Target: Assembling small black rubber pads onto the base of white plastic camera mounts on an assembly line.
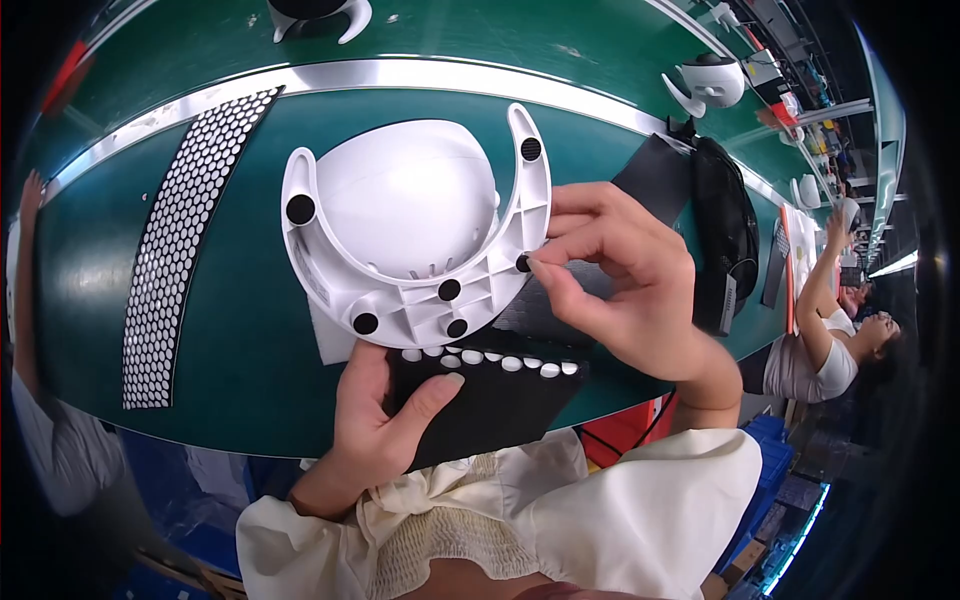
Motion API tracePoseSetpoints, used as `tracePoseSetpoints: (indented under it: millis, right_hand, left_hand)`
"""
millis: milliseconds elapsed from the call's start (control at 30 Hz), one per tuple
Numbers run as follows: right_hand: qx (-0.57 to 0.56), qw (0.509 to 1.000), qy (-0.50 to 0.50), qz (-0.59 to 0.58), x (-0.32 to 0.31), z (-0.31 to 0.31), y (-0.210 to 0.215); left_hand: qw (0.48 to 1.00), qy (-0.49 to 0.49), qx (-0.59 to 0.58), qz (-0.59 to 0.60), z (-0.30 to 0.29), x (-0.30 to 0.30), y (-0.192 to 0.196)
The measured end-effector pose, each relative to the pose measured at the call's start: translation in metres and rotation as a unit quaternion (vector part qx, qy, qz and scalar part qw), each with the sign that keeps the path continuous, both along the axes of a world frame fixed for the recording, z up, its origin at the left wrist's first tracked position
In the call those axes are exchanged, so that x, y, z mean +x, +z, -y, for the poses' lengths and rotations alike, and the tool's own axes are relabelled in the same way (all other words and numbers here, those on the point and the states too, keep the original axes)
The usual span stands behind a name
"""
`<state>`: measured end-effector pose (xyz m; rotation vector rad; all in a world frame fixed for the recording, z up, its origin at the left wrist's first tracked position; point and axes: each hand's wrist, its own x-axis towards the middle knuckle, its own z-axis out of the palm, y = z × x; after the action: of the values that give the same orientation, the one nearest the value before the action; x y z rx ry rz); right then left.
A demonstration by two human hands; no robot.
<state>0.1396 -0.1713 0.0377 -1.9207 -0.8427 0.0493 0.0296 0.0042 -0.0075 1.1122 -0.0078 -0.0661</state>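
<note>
A white plastic housing with a rounded bowl and a curved, ribbed base lies in front of me, ribs up. Several round black pads sit on its base and arms. With thumb and forefinger, my right hand pinches a small black pad against the right side of the base. Below the housing, my left hand grips a black sheet, thumb on top. Along the sheet's far edge runs a row of whitish discs. The left fingers are partly hidden beneath sheet and housing.
A long black strip covered in white discs lies on the green table at left. Black sheets and a black bag lie at right. Beyond a metal rail stand more white housings. Other people are at both sides.
</note>
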Motion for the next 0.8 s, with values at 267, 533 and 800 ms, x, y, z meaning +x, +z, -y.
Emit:
tracePoseSetpoints:
  millis: [267,533,800]
  right_hand:
    - [-0.258,0.826,0.051,0.499,-0.007,0.006,0.001]
    - [0.001,0.986,0.006,-0.168,0.005,0.007,0.007]
    - [0.137,0.886,0.079,-0.437,0.008,-0.007,-0.006]
  left_hand:
    - [1.000,-0.001,-0.008,0.003,0.000,0.002,0.004]
    - [1.000,-0.002,-0.004,-0.010,-0.003,0.001,0.001]
    - [1.000,-0.005,-0.008,-0.018,-0.005,-0.001,-0.002]
